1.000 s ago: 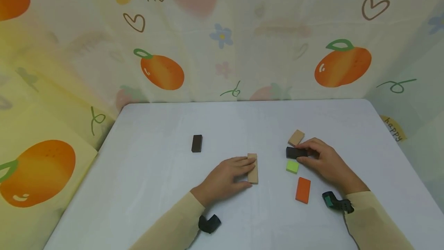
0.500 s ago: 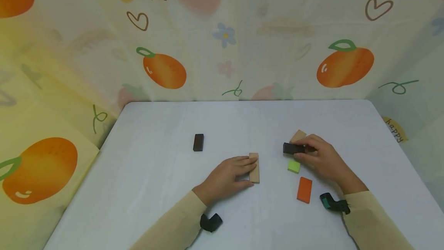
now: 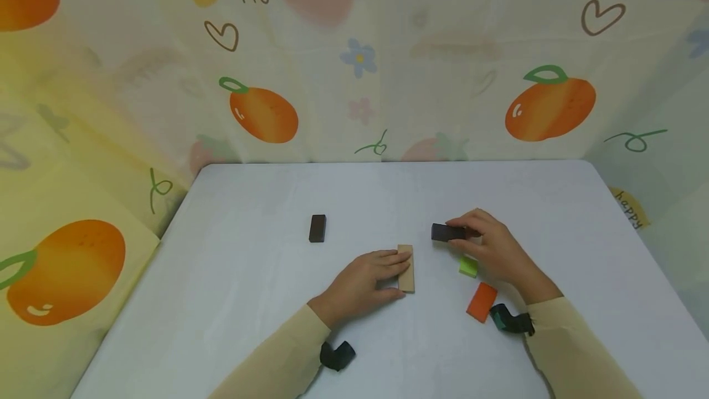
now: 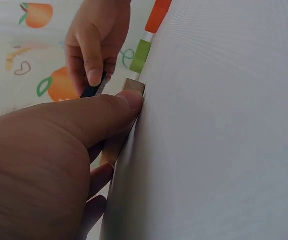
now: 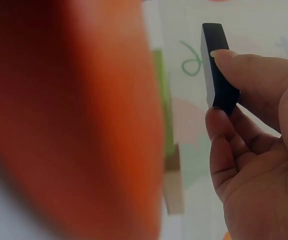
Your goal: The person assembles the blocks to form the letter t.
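My right hand [image 3: 490, 248] pinches a black rectangular block [image 3: 447, 233] between thumb and fingers. The right wrist view shows the block [image 5: 216, 70] raised off the table, its far end sticking out past the fingers. A plain wooden block [image 3: 407, 270] lies flat on the table under my left hand [image 3: 362, 282]. Its thumb presses the near end of that block [image 4: 115, 150], while the other fingers lie over its top and far side. Close to the right hand lie a lime-green block [image 3: 468, 266] and an orange block [image 3: 482, 302].
A dark brown block [image 3: 317, 228] lies alone left of centre on the white table [image 3: 249, 300]. A second, smaller wooden block [image 5: 173, 192] shows only in the right wrist view. The orange block sits right by the right wrist camera [image 3: 512, 320]. Fruit-print cloth [image 3: 432, 103] hangs behind.
My right hand has lifted the black block and carried it left, towards the wooden block. The orange block has turned and shifted slightly beside the wrist camera. My left hand stays in place.
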Motion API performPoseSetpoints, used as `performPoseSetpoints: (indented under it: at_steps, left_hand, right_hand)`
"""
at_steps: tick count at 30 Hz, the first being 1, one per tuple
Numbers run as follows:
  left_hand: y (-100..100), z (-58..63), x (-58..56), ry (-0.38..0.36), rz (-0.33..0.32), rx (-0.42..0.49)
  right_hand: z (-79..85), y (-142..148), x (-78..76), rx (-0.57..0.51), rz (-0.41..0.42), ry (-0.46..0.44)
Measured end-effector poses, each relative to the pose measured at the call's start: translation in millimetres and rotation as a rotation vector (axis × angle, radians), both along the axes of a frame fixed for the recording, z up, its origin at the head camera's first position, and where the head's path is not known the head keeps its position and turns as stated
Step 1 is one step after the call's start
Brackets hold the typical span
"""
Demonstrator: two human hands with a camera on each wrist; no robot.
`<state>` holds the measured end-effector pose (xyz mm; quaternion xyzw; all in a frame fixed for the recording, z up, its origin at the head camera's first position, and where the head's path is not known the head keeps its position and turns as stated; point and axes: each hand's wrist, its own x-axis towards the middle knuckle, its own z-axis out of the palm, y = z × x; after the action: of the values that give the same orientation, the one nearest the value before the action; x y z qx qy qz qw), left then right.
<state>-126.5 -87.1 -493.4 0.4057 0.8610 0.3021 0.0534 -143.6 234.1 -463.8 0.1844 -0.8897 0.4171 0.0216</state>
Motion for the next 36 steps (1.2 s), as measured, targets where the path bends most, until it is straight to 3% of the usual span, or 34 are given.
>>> performPoseSetpoints:
  at_steps: [10, 27, 36]
  left_hand:
    - [-0.3, 1.5, -0.6, -0.007, -0.006, 0.002]
    - [0.5, 2.8, 0.4, 0.002, -0.002, -0.007]
    - [1.5, 5.0, 1.1, -0.012, 0.012, -0.013]
  right_hand:
    - [4.2, -25.2, -9.7, 0.002, 0.037, 0.015]
    - [-19.2, -43.0, -19.9, 0.097, 0.049, -0.063]
    - [-23.4, -42.8, -17.5, 0.093, 0.083, -0.043]
